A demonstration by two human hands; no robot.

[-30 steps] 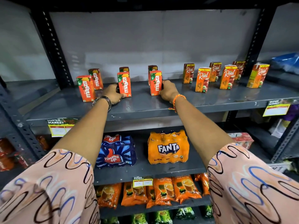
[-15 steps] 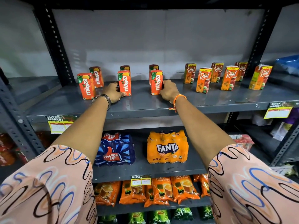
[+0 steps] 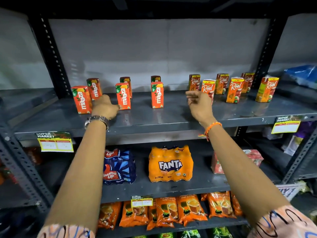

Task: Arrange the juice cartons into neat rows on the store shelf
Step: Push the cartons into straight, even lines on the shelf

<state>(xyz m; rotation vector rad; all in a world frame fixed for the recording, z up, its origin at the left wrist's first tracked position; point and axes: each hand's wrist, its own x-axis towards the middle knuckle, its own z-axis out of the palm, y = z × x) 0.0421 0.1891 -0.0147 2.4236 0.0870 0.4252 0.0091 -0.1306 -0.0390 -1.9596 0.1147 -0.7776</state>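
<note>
Several orange Maaza cartons stand in two loose rows on the grey shelf [image 3: 171, 115]: front ones at left [image 3: 81, 99], middle [image 3: 123, 96] and right [image 3: 157, 94], with others behind, such as one [image 3: 94, 88]. Several Real cartons [image 3: 234, 90] stand scattered to the right. My left hand [image 3: 104, 107] rests on the shelf between the left and middle front Maaza cartons, fingertips touching the middle carton's lower edge without wrapping it. My right hand [image 3: 199, 103] hovers with fingers spread, just in front of a Real carton [image 3: 208, 87], partly hiding it.
Black perforated uprights [image 3: 49, 54] [image 3: 265, 54] frame the bay. Yellow price tags [image 3: 55, 143] [image 3: 285, 125] hang on the shelf's front lip. Below sit a Thums Up pack [image 3: 119, 166], a Fanta pack [image 3: 170, 164] and orange pouches [image 3: 188, 208].
My right hand has let go of the right front Maaza carton and moved right to the Real cartons. My left hand has loosened from the middle Maaza carton and slid slightly back.
</note>
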